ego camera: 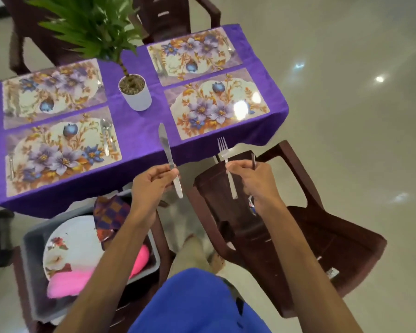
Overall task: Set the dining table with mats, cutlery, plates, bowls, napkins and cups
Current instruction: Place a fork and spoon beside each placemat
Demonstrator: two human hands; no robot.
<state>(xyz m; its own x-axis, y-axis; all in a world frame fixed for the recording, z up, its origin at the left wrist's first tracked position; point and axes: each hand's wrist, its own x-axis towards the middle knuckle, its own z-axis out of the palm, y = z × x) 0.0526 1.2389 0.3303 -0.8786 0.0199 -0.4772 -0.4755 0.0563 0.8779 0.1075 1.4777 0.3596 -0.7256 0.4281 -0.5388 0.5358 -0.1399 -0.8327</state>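
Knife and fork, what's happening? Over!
Left hand gripping knife. Right hand gripping fork. Near-right floral mat bare, no cutlery. Brown chair stands between person and mat.

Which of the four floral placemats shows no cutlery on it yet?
The near-right placemat, closest to the fork in the right hand. Each of the other three shows at least one piece of cutlery.

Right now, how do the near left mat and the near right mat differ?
The near left mat has a spoon lying along its right edge and a piece of cutlery at its left edge; the near right mat shows no cutlery. The near left mat lies closer to the table's near edge; the near right mat sits nearer the right end. Both share the same purple floral print on the purple cloth.
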